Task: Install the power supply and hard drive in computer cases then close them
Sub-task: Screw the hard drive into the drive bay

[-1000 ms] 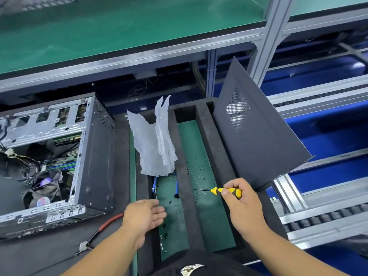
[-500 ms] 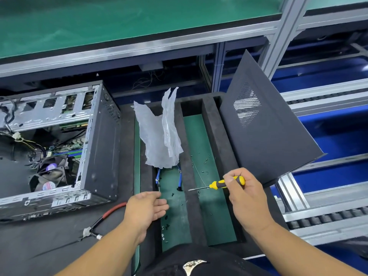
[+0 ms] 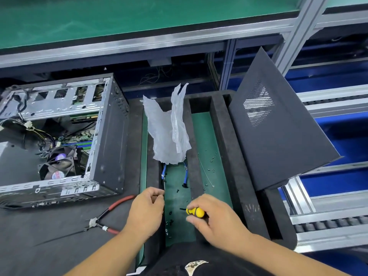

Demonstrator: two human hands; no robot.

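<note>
Both hands hover low over the foam tray, the right one holding a screwdriver.

The right hand [image 3: 216,220] curls round the yellow-and-black screwdriver [image 3: 194,212] above the near end of the foam tray [image 3: 227,148], its short dark tip pointing left over loose black screws [image 3: 170,213] on the tray's green floor. The left hand [image 3: 146,211] sits at the tray's near-left edge, fingers curled inward; whether they pinch anything I cannot tell. Farther back in the tray stands a crumpled clear plastic bag [image 3: 169,130] with blue cables [image 3: 164,172] beneath it. Left of the tray lies the open computer case [image 3: 59,140], fan and wiring showing. A dark side panel [image 3: 278,140] leans on the tray's right side. Red-handled pliers [image 3: 107,218] lie left of the tray, near the left hand.
</note>
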